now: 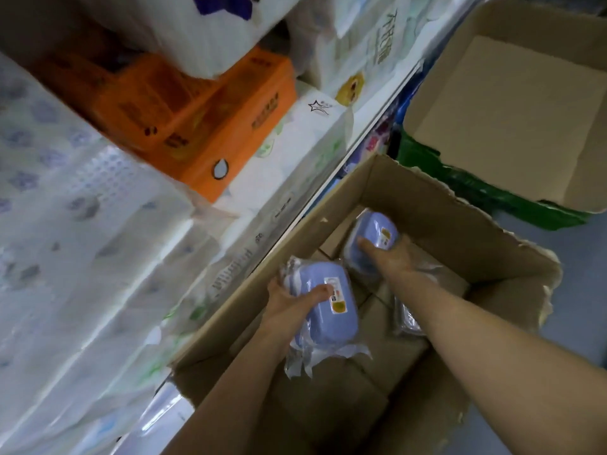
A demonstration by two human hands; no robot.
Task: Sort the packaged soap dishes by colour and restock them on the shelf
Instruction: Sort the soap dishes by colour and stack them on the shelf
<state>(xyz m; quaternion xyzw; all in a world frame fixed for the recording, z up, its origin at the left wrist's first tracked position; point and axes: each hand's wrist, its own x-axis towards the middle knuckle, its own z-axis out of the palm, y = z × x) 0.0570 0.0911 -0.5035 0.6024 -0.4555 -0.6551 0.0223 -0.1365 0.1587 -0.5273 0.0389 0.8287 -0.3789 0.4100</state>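
Observation:
Both my arms reach into an open cardboard box (427,198) on the floor. My left hand (289,300) grips a lilac soap dish (328,310) wrapped in clear plastic, thumb across its top near the label. Deeper in the box, my right hand (391,257) holds a second lilac packaged soap dish (374,231) from below. Another clear-wrapped package (407,318) lies on the box floor beside my right forearm; its colour is unclear.
Shelves on the left hold white tissue and paper-roll packs (82,241) and an orange pack (210,126). The white shelf edge (328,192) runs along the box's left side. A second open cardboard box (512,119) stands at the upper right on green wrapping.

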